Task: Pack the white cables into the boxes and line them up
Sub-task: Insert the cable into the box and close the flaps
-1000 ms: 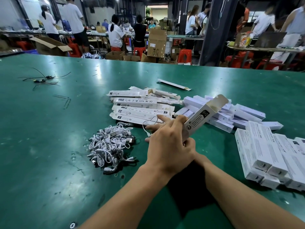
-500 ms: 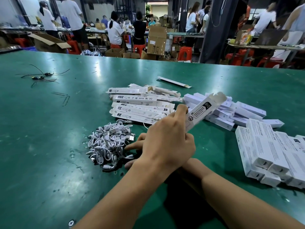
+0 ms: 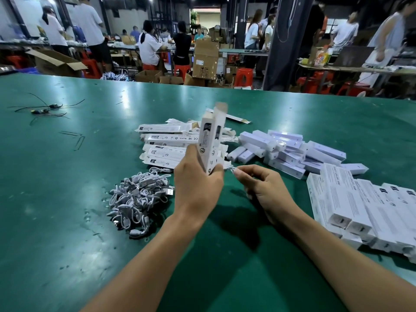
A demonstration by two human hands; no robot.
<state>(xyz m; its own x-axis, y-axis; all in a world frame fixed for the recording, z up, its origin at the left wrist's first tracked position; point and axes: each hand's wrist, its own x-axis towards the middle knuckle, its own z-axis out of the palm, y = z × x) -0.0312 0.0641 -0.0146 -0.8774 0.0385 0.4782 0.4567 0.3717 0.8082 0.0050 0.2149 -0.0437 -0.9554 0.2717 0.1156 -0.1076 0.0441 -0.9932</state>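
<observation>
My left hand (image 3: 197,188) grips a slim white box (image 3: 210,140) near its lower end and holds it almost upright, with its top flap open. My right hand (image 3: 262,190) pinches a white cable (image 3: 229,168) just right of the box's lower end. A heap of coiled white cables (image 3: 139,199) lies on the green table (image 3: 67,221) left of my left hand. Flat unfolded boxes (image 3: 164,144) are stacked behind the heap. Closed boxes lie in a loose pile (image 3: 288,149) to the right, and a lined-up row of boxes (image 3: 360,210) sits at the far right.
One flat box (image 3: 236,119) lies alone farther back. Thin dark wires (image 3: 45,109) lie at the far left of the table. Beyond the table's far edge, people work at other benches among cardboard cartons (image 3: 206,59) and red stools.
My left hand has lifted the box from a slant to nearly upright. My right hand came out from under the left arm and now pinches a cable beside the box.
</observation>
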